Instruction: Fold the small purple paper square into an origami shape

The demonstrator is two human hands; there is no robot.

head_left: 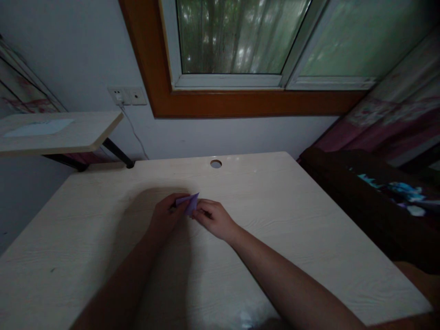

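Both hands meet over the middle of the light wooden desk [292,220]. The left hand [167,214] and the right hand [215,219] hold between them a small piece of purple paper [189,203], folded to a pointed shape. The fingers of each hand are closed on the paper, the left from its left side and the right from its right side. The paper is just above the desk surface; I cannot tell if it touches. Behind the hands, near the far edge, the desk has 1 round cable hole [216,163]. A window [240,41] is above, and a small shelf [58,133] stands at the left.
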